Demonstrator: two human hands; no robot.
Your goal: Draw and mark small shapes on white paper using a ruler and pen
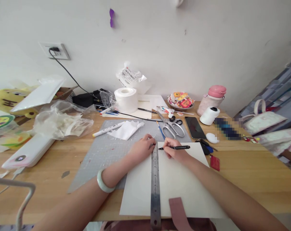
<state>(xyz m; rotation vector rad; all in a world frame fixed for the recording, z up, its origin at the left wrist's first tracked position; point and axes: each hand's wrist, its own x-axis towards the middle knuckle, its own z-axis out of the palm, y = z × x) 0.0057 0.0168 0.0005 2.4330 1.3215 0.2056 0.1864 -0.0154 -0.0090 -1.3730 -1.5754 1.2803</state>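
Left hand curled, grasp unclear; right hand pinching. White paper sheet beneath right hand; steel ruler at left fingertips, seemingly steadied against slipping; black pen in right fingers, tip beside ruler, presumably edge-guided.

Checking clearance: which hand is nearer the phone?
Right hand: it holds the pen, front-left of the phone; the left hand is farther left, at the ruler.
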